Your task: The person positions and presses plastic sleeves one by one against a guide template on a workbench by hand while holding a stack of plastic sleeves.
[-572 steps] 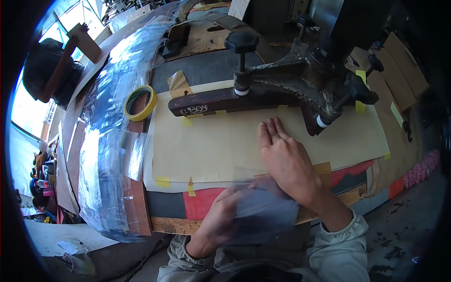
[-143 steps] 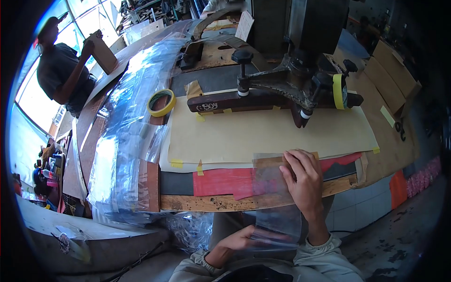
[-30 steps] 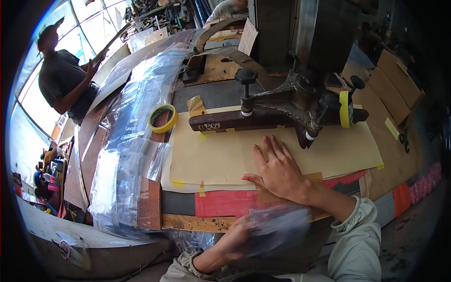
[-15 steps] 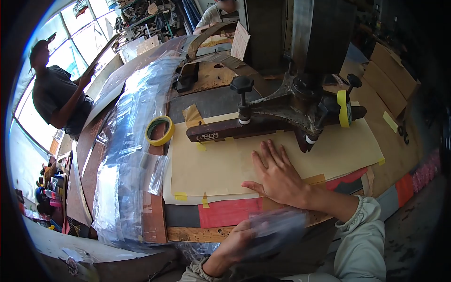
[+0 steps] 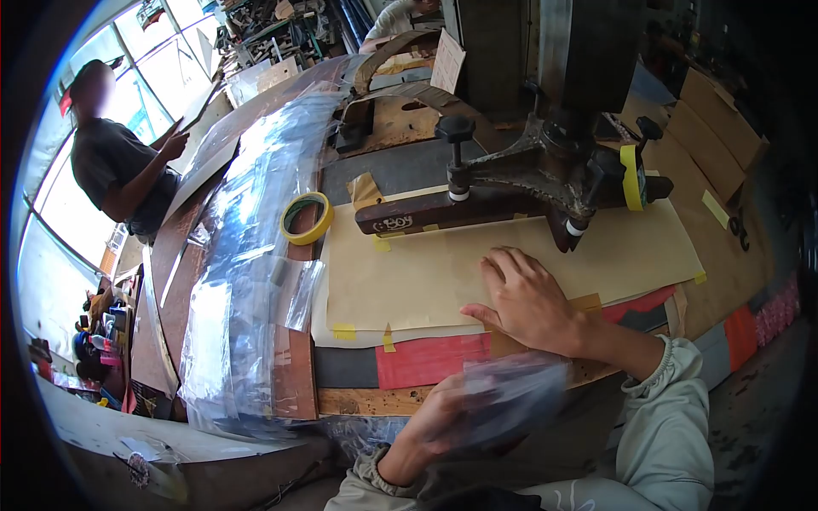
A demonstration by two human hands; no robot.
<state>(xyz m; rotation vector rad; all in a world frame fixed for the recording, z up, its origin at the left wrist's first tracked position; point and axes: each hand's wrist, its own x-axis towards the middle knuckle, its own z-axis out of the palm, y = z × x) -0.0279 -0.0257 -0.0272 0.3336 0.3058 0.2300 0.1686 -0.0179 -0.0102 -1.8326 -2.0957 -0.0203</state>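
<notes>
The clear plastic sheet (image 5: 520, 393) is in front of the table's near edge, below the right wrist. It is blurred, so its exact shape cannot be read. The left hand (image 5: 433, 419) pinches its left side between thumb and fingers. The right hand (image 5: 532, 302) lies palm down on the cream sheet (image 5: 400, 289), its 4 fingers close together and directed toward the dark bar (image 5: 469, 211), its thumb set apart to the left.

The cream sheet lies flat on the table (image 5: 375, 403), with small pieces of yellow tape along its edges. The dark bar, marked with white lettering near its left end, lies across the far part of the sheet. A metal clamp frame (image 5: 532, 166) with black knobs stands over the bar. There are 2 yellow tape rolls: the left roll (image 5: 322, 230) lies beside the sheet's left edge; the right roll (image 5: 632, 179) hangs upright at the right end of the frame. A red strip (image 5: 434, 362) shows along the near side.

Layered clear plastic (image 5: 213, 328) covers the table's left part. Dark scissors (image 5: 741, 236) lie at the far right. Beyond the table's left side, a person (image 5: 123, 175) stands with a flat panel (image 5: 202, 106).
</notes>
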